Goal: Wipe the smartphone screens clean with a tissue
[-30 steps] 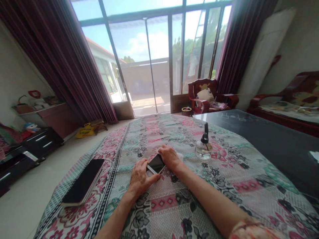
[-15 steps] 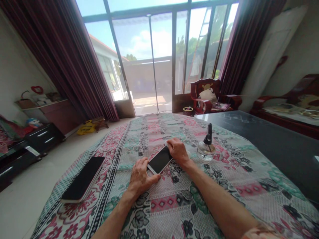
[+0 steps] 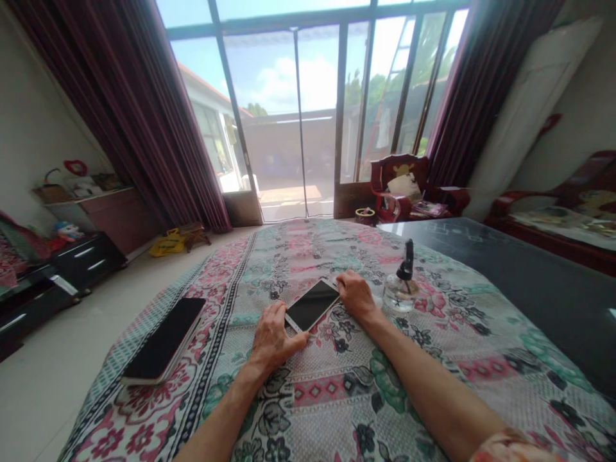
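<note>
A white-framed smartphone (image 3: pixel 312 306) with a dark screen lies aslant on the patterned tablecloth. My left hand (image 3: pixel 272 339) grips its lower left end, thumb along the near edge and fingers at the far edge. At the other end, my right hand (image 3: pixel 357 295) is closed with curled fingers beside the phone's right edge. Whatever it may hold is hidden, though a small pale patch shows by its wrist. Just right of that hand stands a clear spray bottle (image 3: pixel 402 295) with a black pump head.
A dark tablet-like slab (image 3: pixel 166 340) rests on a pale item at the left of the tablecloth (image 3: pixel 337 404). A black table (image 3: pixel 524 276) adjoins on the right. Beyond are a carved wooden chair (image 3: pixel 404 186), glass doors and a yellow bag (image 3: pixel 167 243) on the floor.
My right hand has slid right, from over the phone's upper right corner to beside its edge, uncovering more of the screen. My left hand stays at the other end. The view has shifted slightly.
</note>
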### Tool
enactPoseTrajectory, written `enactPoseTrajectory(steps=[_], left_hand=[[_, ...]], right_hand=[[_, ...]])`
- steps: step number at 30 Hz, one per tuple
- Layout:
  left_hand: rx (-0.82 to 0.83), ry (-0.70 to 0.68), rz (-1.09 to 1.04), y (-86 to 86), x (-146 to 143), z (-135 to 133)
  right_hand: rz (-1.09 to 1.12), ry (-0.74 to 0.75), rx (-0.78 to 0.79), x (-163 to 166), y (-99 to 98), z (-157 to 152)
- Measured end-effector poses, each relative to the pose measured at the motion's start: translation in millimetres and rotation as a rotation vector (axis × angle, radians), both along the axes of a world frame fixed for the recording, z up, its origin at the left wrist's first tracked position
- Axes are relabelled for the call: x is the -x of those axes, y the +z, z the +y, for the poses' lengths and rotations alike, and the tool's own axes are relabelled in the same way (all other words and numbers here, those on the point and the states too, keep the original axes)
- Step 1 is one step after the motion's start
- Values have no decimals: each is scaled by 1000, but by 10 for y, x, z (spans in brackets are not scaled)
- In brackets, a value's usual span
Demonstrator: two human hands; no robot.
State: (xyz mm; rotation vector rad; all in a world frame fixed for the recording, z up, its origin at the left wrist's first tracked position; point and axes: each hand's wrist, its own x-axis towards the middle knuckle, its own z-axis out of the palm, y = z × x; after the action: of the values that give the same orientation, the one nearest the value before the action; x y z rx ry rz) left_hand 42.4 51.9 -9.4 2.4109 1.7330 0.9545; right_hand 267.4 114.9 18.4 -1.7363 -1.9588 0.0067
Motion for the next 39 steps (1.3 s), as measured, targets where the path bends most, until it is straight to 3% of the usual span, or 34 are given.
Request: enactPoseTrajectory(steps=[2,5,9,12,15,19,23,25,27,30,32,35,39], left_hand=[[-3,0,2,8,-2,-4],[1,-2,-12,9,-7,-6],[5,3,-27,-14,-18,-3],[-11,5,-33,-21,-20,-1],[-1,-12,-32,3,-16,-7],[32,-1,-27,48,-13,-25],[61,-2,-27,67,-13,-35],[65,-3,-26,69,-15,-37],[63,2,-27,66,-16,-36],[47,-1,-37,47,-15,-32],[33,-6,-48,32,-13,-29],[33,-7,-53,18,-8,-25],[49,-11,-37,23,-1,-24]], right_hand=[[25,-22,-60,21,4,-24],[75,99,-165,228,19,-168],[17,384,-106,608,17,-431],[-50,480,-41,731,0,-517],[-67,392,-10,619,9,-442],[-54,115,24,244,38,-220],[-27,-74,-45,17,54,-116],[6,-12,-119,64,59,-151],[39,172,-167,194,52,-232],[48,501,-125,407,10,-375],[53,617,-98,487,-28,-440],[63,640,-100,475,-67,-447],[76,522,-101,278,-67,-308]])
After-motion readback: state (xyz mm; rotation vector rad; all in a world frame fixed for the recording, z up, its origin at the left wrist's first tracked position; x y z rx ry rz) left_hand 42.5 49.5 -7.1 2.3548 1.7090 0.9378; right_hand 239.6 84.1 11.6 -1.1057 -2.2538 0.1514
